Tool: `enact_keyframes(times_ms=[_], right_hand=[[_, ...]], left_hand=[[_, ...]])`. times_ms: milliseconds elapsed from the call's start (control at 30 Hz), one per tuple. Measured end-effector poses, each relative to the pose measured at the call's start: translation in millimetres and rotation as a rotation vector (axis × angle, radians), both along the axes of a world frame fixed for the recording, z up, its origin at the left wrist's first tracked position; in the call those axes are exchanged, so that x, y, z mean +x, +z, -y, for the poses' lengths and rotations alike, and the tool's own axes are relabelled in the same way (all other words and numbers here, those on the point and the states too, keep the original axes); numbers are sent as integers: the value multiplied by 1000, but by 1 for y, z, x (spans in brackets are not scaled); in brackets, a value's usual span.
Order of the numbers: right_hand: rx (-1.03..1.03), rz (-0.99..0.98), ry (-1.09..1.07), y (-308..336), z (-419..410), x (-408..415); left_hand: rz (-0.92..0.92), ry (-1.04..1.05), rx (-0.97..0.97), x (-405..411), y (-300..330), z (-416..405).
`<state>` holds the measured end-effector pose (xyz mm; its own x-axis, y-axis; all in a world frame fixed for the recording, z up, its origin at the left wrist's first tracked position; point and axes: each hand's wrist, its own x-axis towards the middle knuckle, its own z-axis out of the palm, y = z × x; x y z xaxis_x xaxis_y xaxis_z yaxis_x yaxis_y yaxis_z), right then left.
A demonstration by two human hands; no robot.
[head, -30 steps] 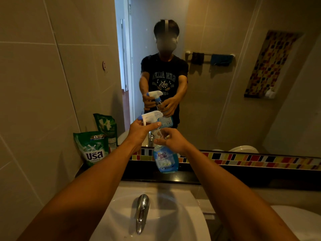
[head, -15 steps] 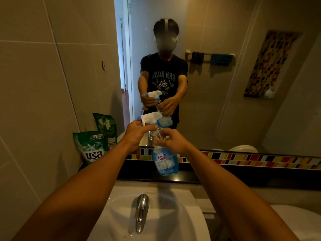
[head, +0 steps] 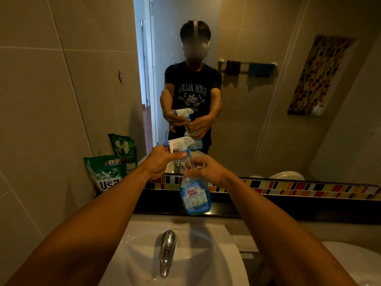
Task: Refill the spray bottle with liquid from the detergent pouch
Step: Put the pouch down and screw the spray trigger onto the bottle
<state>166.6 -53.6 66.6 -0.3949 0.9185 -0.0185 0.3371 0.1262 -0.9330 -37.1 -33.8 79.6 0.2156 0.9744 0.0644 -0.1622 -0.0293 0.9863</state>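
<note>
Head view: the fingers point(head: 181, 154) of the left hand point(head: 159, 162) grasp the white trigger head point(head: 179, 143) at its collar, and the fingers point(head: 188, 173) of the right hand point(head: 208, 170) grasp the neck of the spray bottle point(head: 194, 197). Compared with a second ago, the trigger head sits higher above the bottle shoulder, and a length of thin dip tube point(head: 190, 165) shows between the two hands. Judgement: the head is unscrewed and is being drawn out; the bottle mouth will then be free for filling.

Directly below the right fingers, the bottle hangs over the dark tabletop ledge point(head: 268, 207), its base just above it, holding only a little blue liquid at the bottom. Its label reads "King's Stella"; the smaller print is unreadable.

Well to the left of the left fingers, the green detergent pouch point(head: 105, 174) stands untouched against the wall. It shows a "5" near the top and large white lettering, partly cut off, in a non-Latin script. Below both hands lie the white sink point(head: 206, 254) and faucet point(head: 167, 250).

Beyond the fingers, the mirror point(head: 268, 120) reflects shirt text reversed: "GEN ALLEN".
</note>
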Motion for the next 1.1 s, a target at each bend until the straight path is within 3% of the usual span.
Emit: enact_keyframes(times_ms=[467, 800, 1100], right_hand=[[80, 41, -81, -6, 0, -8], [66, 34, -218, -14, -10, -2], [52, 22, -261, -45, -26, 5]], left_hand=[[-90, 48, 49, 5, -2, 10], [-223, 78, -244, 12, -82, 39], [-136, 35, -369, 42, -120, 34]])
